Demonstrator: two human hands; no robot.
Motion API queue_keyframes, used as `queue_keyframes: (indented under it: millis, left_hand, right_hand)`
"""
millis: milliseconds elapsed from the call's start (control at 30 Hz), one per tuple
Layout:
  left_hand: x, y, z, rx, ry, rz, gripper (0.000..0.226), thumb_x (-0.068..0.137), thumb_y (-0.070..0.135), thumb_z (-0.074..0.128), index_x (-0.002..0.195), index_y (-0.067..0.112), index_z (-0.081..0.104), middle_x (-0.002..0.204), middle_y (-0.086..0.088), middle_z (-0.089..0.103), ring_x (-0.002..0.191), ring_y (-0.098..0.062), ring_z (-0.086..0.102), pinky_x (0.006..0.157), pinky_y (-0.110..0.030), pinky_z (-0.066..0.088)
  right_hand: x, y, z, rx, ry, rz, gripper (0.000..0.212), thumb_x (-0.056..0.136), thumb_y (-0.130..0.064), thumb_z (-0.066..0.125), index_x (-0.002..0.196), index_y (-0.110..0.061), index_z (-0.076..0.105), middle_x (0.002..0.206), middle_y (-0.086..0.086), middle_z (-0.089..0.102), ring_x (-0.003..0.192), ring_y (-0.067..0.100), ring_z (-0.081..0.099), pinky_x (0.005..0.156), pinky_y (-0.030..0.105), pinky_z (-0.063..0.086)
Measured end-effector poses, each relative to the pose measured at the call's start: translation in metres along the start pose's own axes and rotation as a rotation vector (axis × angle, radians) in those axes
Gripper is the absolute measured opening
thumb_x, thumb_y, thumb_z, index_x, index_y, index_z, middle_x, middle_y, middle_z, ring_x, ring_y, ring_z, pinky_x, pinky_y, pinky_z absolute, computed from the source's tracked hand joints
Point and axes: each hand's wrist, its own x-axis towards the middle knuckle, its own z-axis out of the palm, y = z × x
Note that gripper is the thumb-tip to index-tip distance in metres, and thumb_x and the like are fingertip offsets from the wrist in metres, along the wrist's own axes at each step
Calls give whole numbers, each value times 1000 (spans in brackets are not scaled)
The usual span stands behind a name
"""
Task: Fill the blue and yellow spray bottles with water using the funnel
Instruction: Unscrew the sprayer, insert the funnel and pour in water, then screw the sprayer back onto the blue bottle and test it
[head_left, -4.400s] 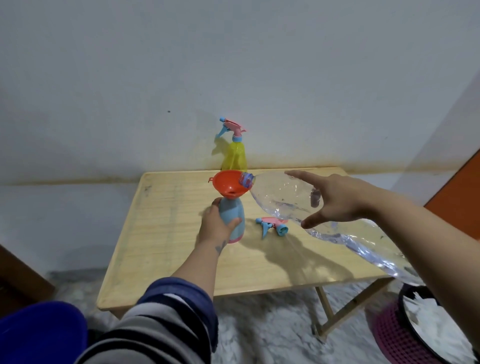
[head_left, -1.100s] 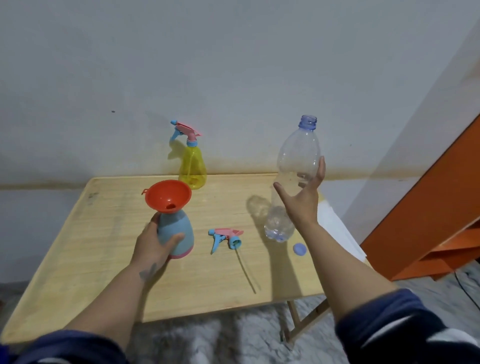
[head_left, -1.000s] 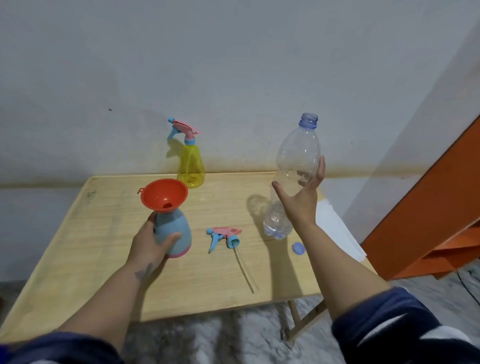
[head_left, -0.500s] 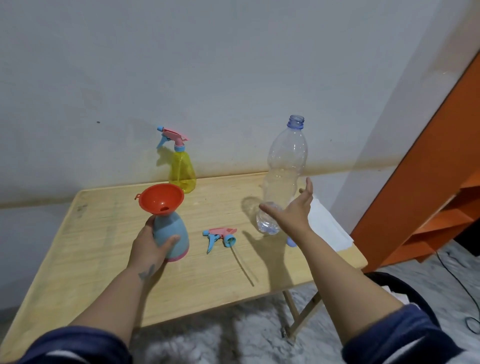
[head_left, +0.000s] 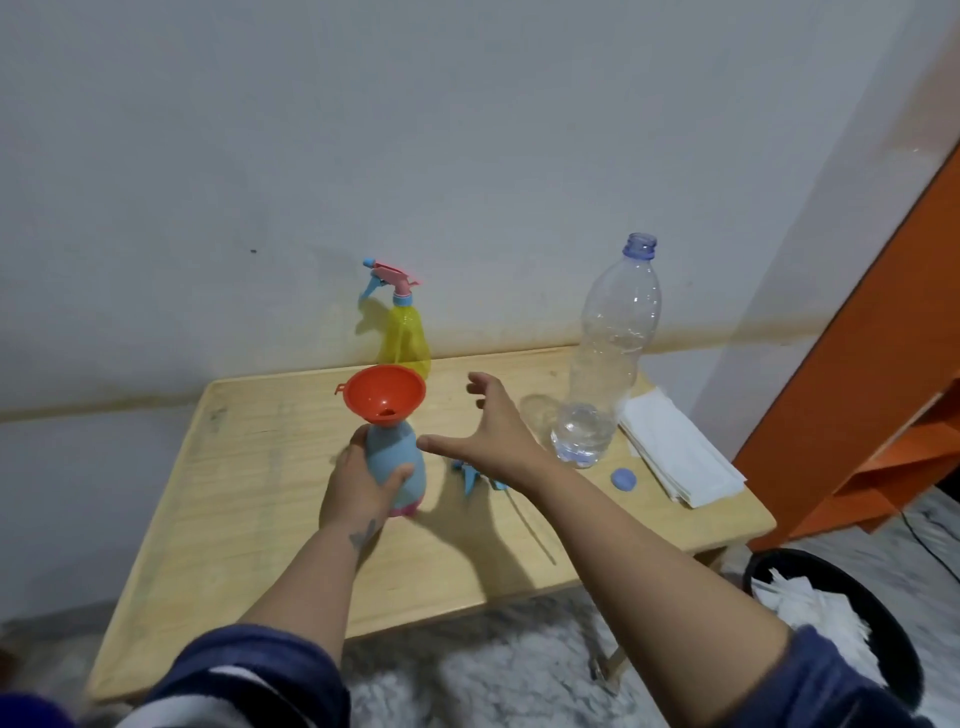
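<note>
1. At the bottom of the frame, two forearms in dark blue sleeves reach up over the near edge of the wooden table (head_left: 249, 525).
2. Lower right, beside the table, a black bin (head_left: 883, 623) holds crumpled white paper.
3. Near the frame's centre, the left hand (head_left: 363, 480) wraps around the lower body of the blue spray bottle (head_left: 397, 462), which stands upright on the table with its spray head off.
4. An orange funnel (head_left: 383, 395) sits in the blue spray bottle's neck.
5. Just right of it, the right hand (head_left: 493, 436) hovers with fingers spread wide and holds nothing, its thumb pointing toward the blue spray bottle.
6. Under that wrist lies the detached spray head (head_left: 470, 475), partly hidden, its thin tube trailing toward the near edge.
7. Further right, a small blue cap (head_left: 623, 478) lies flat on the table.
8. Behind the cap, a clear plastic bottle (head_left: 613, 353) stands upright and uncapped, with a little water at its bottom.
9. Right of it rests a stack of white tissues (head_left: 675, 452).
10. Against the wall at the table's far edge stands the yellow spray bottle (head_left: 404, 338), its pink and blue spray head on.
</note>
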Motion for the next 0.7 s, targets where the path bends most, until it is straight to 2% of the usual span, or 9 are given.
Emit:
queue_keyframes:
  millis: [200,333,467,600,700]
  left_hand:
    - [0,-5,4,-34,20,-14,65,82,36,71,138,29,40,132,-2,52,116,-25,55,85,-35,47]
    - [3,-8,7,-7,36,3,62,82,36,71,136,22,44,129,-4,55,113,-26,58,80,-30,44]
    - [4,-7,7,-52,36,39,65,80,33,72,137,32,41,126,5,55,109,-20,59,80,-32,48]
    - [0,-6,6,-69,35,18,63,81,33,72,136,30,40,117,11,52,105,-17,56,78,-29,46]
    - [-1,-7,6,-44,26,26,66,82,35,71,138,31,37,122,6,52,103,-16,52,77,-28,41]
  right_hand:
    - [19,-18,39,87,-59,24,115,54,-51,87,145,-25,21,140,-5,43,131,17,41,109,45,37]
    - [24,-22,56,178,-21,28,102,60,-42,88,140,-26,26,135,-2,48,126,19,48,107,43,40]
    - [28,-27,59,255,33,5,90,62,-35,88,133,-26,34,127,-3,53,118,16,54,102,43,45]
    - [28,-41,43,383,60,-28,84,67,-24,86,134,-20,36,128,0,52,114,19,57,96,35,51]
    - [31,-49,20,426,90,-18,78,72,-22,83,134,-16,37,131,4,50,105,23,62,83,27,54]
